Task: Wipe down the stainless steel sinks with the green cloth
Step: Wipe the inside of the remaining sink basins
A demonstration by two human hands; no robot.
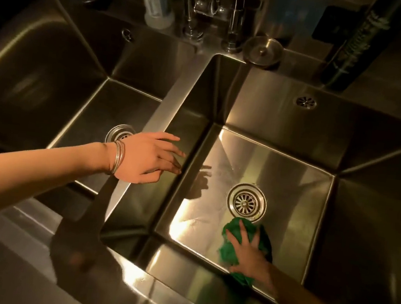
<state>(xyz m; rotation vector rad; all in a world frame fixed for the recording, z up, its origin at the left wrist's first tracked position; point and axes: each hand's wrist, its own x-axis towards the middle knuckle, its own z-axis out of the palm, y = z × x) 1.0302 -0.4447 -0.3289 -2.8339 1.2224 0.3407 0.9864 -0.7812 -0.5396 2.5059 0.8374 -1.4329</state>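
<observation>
Head view looks down into 2 stainless steel sinks. My right hand (248, 251) lies flat with fingers spread, pressing the green cloth (229, 247) onto the floor of the right sink (292, 179). The crumpled cloth sits just on my side of the right sink's drain (247, 202), touching its rim and reaching the sink's near wall. My left hand (146, 158), bangles (118, 157) at the wrist, hovers empty with fingers loosely extended over the divider (172, 102), which lies left of that drain. Beyond the divider lies the left sink (92, 112).
</observation>
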